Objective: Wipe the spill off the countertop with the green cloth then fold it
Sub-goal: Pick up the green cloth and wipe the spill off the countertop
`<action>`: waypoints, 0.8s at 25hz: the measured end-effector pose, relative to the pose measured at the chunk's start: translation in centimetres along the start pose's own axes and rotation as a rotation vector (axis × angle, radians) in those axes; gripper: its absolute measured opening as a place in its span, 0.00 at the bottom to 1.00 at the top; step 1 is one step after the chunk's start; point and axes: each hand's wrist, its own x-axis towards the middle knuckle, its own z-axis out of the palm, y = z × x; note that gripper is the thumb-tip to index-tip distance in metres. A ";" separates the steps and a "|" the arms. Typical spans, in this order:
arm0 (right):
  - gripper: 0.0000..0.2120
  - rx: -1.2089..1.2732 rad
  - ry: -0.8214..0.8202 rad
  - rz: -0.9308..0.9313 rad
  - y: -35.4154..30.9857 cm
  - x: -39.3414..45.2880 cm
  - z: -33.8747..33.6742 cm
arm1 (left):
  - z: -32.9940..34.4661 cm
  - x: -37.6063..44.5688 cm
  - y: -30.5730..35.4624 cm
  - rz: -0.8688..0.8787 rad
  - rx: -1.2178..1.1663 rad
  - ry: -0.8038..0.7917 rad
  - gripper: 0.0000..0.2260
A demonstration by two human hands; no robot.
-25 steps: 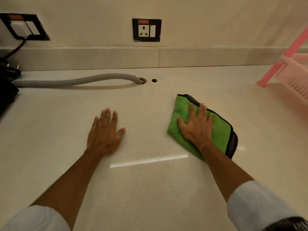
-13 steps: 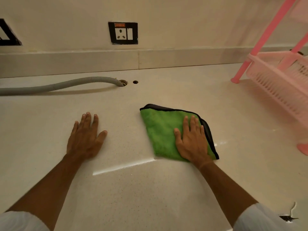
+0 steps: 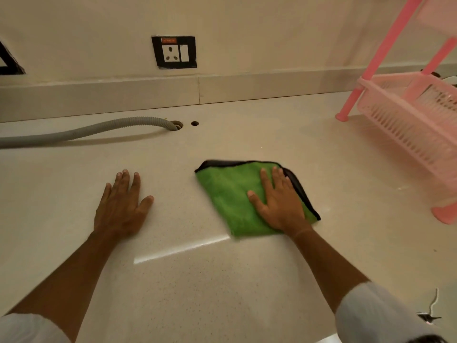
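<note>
Head view, looking down on a pale speckled countertop [image 3: 222, 280].

Right hand [image 3: 278, 203]: flat, palm down, fingers spread slightly, pressing on the green cloth [image 3: 230, 194]; nothing pinched or gripped. Wrist at the cloth's 5 o'clock corner, fingertips near its 1 o'clock edge.

Green cloth: lying flat on the countertop, roughly square and turned like a diamond, black trim along its 12 and 3 o'clock edges. Edges a little blurred. From frame centre, at about 2 o'clock, close by.

Left hand [image 3: 122, 206]: flat on the bare countertop, palm down, fingers together and pointing to 12 o'clock, thumb out toward 2 o'clock. Empty, well apart from the cloth, at the cloth's 9 o'clock.

White sleeves [image 3: 376, 315] at both lower corners.

Bright streak of reflected light [image 3: 178, 250] on the surface at the cloth's 7 o'clock.

Grey ribbed hose [image 3: 81, 131] at 10 o'clock, running into a hole in the countertop; a smaller hole [image 3: 194, 123] just beside it. Wall socket [image 3: 174, 52] at 12 o'clock. Pink plastic rack [image 3: 415, 112] at 2 o'clock, standing on the countertop, apart from the cloth.
</note>
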 end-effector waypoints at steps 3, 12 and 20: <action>0.42 0.020 0.026 0.008 2.6 -3.6 -0.1 | -0.2 0.1 -0.2 0.016 0.006 -0.012 0.33; 0.39 -0.006 0.094 0.318 -1.1 4.4 0.1 | 0.0 0.2 0.2 -0.007 0.027 -0.006 0.32; 0.43 0.030 0.035 -0.106 -7.0 -1.6 2.1 | 0.1 0.0 0.1 -0.008 0.016 0.025 0.32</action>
